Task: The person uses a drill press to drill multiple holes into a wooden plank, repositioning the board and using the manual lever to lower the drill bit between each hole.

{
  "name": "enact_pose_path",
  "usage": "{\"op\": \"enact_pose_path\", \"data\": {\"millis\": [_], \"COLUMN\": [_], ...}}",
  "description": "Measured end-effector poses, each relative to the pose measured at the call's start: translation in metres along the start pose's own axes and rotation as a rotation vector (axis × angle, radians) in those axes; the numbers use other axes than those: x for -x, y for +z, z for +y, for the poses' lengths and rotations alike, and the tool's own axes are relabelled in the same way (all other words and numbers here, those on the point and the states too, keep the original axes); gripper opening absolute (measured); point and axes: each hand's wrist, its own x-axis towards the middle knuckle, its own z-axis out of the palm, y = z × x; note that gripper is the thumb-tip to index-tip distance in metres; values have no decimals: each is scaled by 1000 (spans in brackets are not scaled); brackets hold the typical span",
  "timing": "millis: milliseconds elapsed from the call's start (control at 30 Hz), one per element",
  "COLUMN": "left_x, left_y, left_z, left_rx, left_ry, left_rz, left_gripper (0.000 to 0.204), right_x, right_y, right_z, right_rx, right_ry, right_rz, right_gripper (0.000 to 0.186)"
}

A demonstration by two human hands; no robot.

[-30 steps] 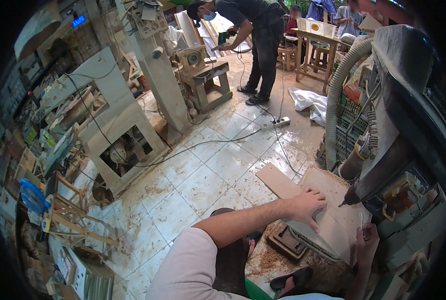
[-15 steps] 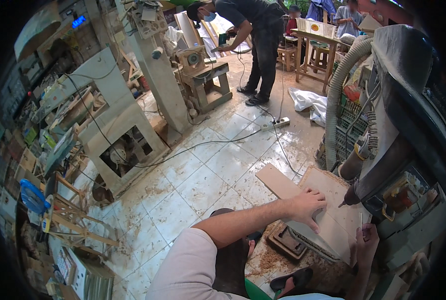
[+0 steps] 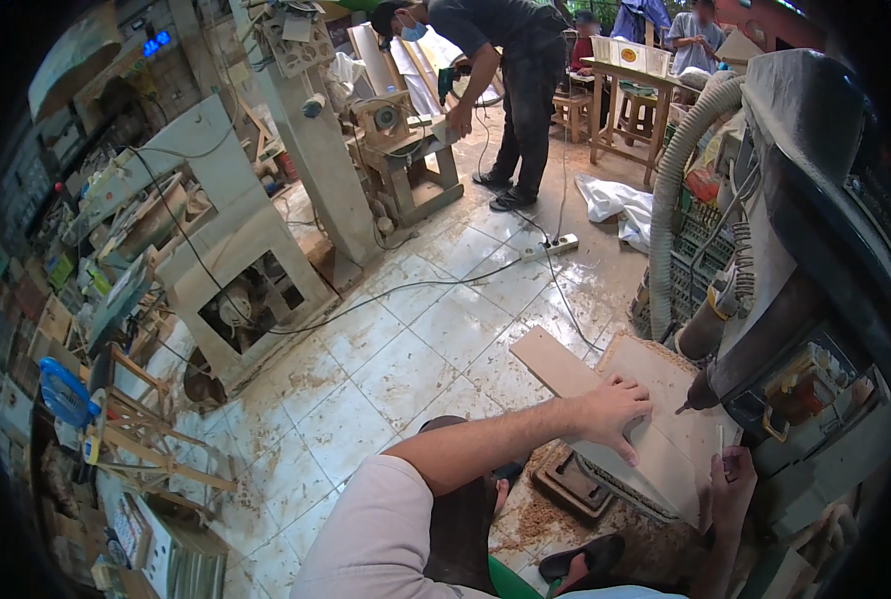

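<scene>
A left hand [image 3: 615, 409], fingers spread, presses a board [image 3: 557, 367] onto the table [image 3: 653, 356] beside the machine's dark tip [image 3: 700, 392], apparently to steady it, while the right hand [image 3: 733, 487], on the tip's near side, pinches a pale strip [image 3: 721, 439].

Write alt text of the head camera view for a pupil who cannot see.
The wearer's left hand lies spread on a pale board near the dark tip of a machine; the right hand is by the board's near end. Beyond, a masked co-worker bends beside a stand.
</scene>
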Motion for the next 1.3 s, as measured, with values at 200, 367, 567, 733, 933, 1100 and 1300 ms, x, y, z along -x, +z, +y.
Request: {"op": "enact_pose_path", "data": {"millis": [200,367,567,733,933,1100,1300], "left_x": [-1,0,1,0,-1,-1,-1], "left_y": [-1,-4,-4,-1,-3,-3,-4], "left_z": [1,3,4,1,3,2,3], "left_rx": [3,8,11,5,14,6,8], "left_ry": [2,-7,-3,-2,-14,-13,-27], "left_rz": [-1,-3,4,5,-12,-35,-47], "left_gripper": [70,70,72,73,73,74,74], "right_x": [0,0,0,0,0,0,1], "right_y": [-1,-1,0,-2,0,-3,-2], "right_z": [2,3,4,7,5,3,-2], "right_rx": [48,36,-3,26,27,31,34], "right_ry": [1,-4,-10,-34,-46,-14,-10], "right_rz": [3,0,6,-6,13,-11,-4], "right_gripper": [9,8,10,8,8,8,7]}}
